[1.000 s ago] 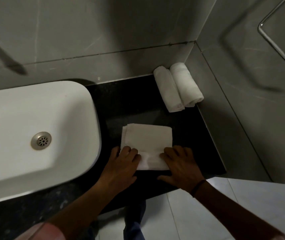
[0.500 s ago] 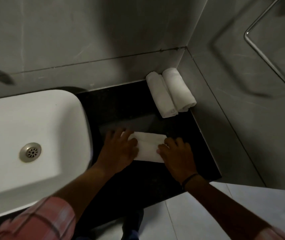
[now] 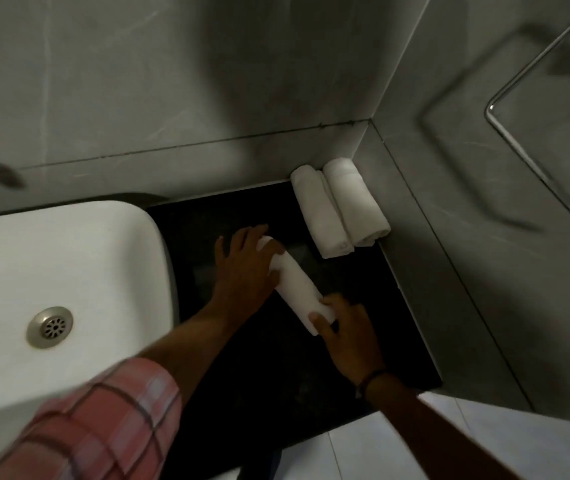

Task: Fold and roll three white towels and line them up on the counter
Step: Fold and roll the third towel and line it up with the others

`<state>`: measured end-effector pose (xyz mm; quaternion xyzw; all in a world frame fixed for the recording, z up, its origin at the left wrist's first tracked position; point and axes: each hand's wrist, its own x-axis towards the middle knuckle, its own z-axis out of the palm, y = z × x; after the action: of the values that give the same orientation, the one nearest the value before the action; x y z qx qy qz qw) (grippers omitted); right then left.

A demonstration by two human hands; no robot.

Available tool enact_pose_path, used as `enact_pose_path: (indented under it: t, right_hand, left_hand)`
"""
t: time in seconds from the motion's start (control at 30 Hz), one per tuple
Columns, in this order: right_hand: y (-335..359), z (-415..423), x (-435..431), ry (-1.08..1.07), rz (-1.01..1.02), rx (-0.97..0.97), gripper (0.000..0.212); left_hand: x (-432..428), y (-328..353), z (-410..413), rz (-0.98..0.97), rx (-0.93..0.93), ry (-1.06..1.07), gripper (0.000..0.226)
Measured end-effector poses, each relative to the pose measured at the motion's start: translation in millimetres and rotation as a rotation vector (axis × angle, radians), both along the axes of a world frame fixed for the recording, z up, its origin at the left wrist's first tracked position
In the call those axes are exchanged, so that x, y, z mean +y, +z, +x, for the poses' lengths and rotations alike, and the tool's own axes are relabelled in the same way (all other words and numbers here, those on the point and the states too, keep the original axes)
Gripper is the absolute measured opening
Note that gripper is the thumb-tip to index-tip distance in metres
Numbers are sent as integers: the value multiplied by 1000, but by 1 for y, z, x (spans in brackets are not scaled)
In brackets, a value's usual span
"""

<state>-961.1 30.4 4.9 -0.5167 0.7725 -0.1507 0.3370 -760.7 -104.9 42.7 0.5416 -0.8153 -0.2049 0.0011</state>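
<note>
One white sink (image 3: pixel 69 265) fills the left, beside the black counter (image 3: pixel 397 323). Two rolled towels (image 3: pixel 340 206) lie touching in the far corner. My left hand (image 3: pixel 245 268) and right hand (image 3: pixel 349 330) each curl around an end of a third rolled towel (image 3: pixel 297 289), angled mid-counter.

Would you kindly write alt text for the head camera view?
Both hands, left hand and right hand, grip a rolled white towel over a black counter. Two finished rolls lie side by side in the corner; a white sink sits left.
</note>
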Motion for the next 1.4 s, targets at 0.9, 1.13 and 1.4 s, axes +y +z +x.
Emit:
enact_pose_path:
  t: [0.9,1.13,1.4]
  right_hand:
    - [-9,4,-175,7,-208,558,36]
    - [6,-28,-141,-54,-399,544,54]
    - [-9,-58,-159,139,-162,646,89]
  left_hand:
    - [-131,-58,-85,221,107,89,86]
    - [-87,-32,-111,317,417,348,87]
    - [-82,-9,-147,392,427,499,88]
